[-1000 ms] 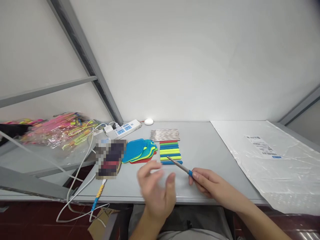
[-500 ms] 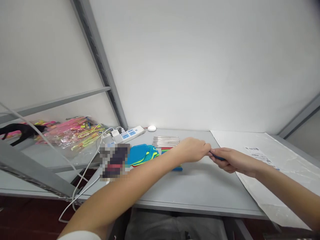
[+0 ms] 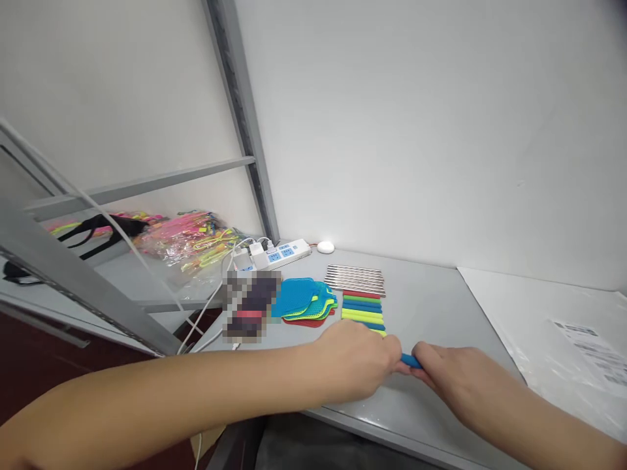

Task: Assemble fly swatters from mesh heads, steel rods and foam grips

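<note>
A blue tube-shaped handle (image 3: 410,360) shows between my two hands above the front of the grey table. My left hand (image 3: 360,362) is closed in a fist round its left end. My right hand (image 3: 460,375) pinches the other end, thumb on top. Whatever else the fists enclose is hidden. Just beyond my left hand lie loose handles (image 3: 362,314) in red, green, blue and yellow, side by side. Behind them is a row of shiny metal rods (image 3: 355,279). Mesh fly swatter heads (image 3: 298,297) in blue, yellow and red are piled to their left.
A pixelated dark object (image 3: 252,307) lies left of the swatter heads. Behind are a power strip (image 3: 281,256) with cables and a white round device (image 3: 326,247). White plastic sheeting (image 3: 539,326) covers the right side. Bagged colourful items (image 3: 191,238) sit beyond the metal frame (image 3: 240,98).
Both hands have come lower and closer to me with the blue handle, and more of it shows between them. The view has shifted, uncovering the coloured handles and rods.
</note>
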Tool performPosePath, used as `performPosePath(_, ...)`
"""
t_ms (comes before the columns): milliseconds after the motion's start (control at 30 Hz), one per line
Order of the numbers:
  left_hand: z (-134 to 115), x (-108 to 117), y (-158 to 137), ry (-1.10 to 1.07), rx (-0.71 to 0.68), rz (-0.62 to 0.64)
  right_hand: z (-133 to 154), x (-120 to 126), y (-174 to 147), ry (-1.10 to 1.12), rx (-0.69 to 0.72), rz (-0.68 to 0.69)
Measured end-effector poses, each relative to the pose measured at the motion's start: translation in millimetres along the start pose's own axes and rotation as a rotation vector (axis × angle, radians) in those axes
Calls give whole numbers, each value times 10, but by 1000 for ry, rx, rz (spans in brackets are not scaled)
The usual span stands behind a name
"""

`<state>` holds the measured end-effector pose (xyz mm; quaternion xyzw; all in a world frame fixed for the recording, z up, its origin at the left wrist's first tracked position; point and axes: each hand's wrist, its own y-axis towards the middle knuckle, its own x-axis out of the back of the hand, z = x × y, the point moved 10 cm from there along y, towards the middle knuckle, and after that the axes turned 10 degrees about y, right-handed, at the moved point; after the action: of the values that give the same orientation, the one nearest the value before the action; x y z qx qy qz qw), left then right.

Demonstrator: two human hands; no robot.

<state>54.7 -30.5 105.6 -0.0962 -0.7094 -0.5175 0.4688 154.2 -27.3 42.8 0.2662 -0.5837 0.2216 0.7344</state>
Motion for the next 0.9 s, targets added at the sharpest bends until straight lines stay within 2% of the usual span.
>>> performPosePath(100, 95, 104, -108, -66, 74, 12, 271, -9, 64, -239, 226, -97)
performPosePath(167, 137, 91, -121, -229, 112, 113, 380, 32, 88, -348, 310, -141)
performPosePath(200, 160, 45, -126, -340, 152, 203, 425, 57, 100, -391, 342, -150)
performPosePath(267, 189, -145, -197, -601, 299, 475, 521, 105, 118, -452, 416, -151)
performPosePath(333, 152, -365, -406, -912, 528, 795, 594, 156, 126, -476, 485, -150)
performPosePath(400, 34, -471, -655, -1234, 729, 1062, 587, 208, 116, -463, 530, -157)
performPosePath(433, -3, -475, -753, -1362, 790, 1152, 531, 229, 103, -449, 534, -158)
performPosePath(500, 58, -439, -891, -1493, 836, 1234, 290, 260, 64, -414, 481, -151)
performPosePath(533, 157, -413, -936, -1493, 832, 1240, 109, 283, 40, -389, 414, -153)
performPosePath(600, 484, -362, -971, -1419, 882, 1166, -309, 339, -21, -315, 196, -174)
performPosePath(667, 913, -282, -876, -1215, 940, 991, -696, 366, -112, -193, -114, -221)
performPosePath(700, 1094, -224, -785, -1101, 952, 904, -771, 303, -145, -108, -215, -213)
performPosePath(733, 1175, -183, -679, -1017, 922, 877, -753, 199, -150, -21, -271, -193)
performPosePath(767, 1236, -134, -527, -940, 876, 807, -643, 67, -117, 56, -270, -162)
performPosePath(833, 1234, -64, -208, -760, 731, 682, -228, -240, 32, 158, -129, -69)
performPosePath(900, 1151, -27, 42, -534, 591, 545, 120, -439, 187, 160, -25, -68)
